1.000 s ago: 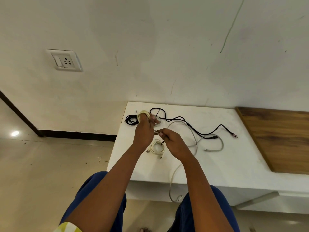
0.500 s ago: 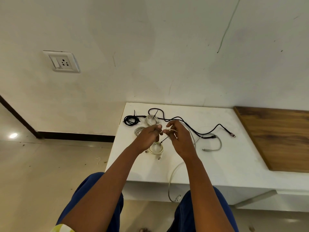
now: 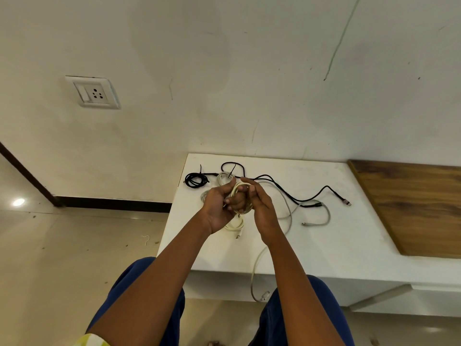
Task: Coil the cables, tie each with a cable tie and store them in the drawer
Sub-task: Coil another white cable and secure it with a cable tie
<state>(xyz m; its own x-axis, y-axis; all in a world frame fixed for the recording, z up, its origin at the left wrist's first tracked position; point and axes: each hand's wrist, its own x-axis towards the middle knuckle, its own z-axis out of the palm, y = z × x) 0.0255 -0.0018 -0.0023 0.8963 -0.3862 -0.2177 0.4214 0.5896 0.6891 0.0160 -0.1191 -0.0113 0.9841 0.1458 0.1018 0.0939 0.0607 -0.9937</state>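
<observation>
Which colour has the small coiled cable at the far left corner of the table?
Black, seen in the head view: the coiled cable.

table (image 3: 311, 245) lower right of frame | tied coil (image 3: 196, 179) at its upper-left corner | loose cable (image 3: 309, 196) trailing right | both hands (image 3: 239, 203) centre, above table | socket (image 3: 93, 92) upper left on wall

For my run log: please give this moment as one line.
both hands hold cream coil | black coil tied | drawer unseen

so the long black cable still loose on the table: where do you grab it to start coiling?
Probably at the plug end, which lies free on bare white table at the loose black cable's right end. Come from above and the right: leftward it crosses the grey cable and runs behind the hands.
</observation>
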